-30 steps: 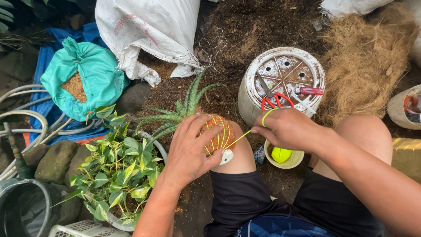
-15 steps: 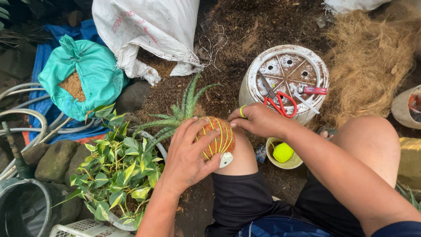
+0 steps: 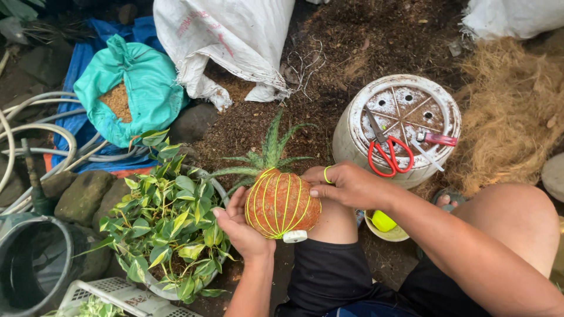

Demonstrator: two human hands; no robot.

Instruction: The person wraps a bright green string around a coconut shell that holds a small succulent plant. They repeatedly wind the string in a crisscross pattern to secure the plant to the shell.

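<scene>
The left hand cups a round brown fibre ball wound with yellow string from below and behind, fingers curled partly closed around its lower left side, so the ball is steadied over the person's knee. A small spiky green plant stands up from the ball's top. The right hand lies on the ball's upper right, thumb pressed flat to the surface and fingers curled; yellow string loops round one finger, apparently to keep it taut.

Just beyond the right hand, an upturned white plastic pot serves as a stand; red-handled scissors lie on it near its near edge. A leafy green potted plant crowds the left side. Open soil lies beyond the ball, towards a white woven sack.
</scene>
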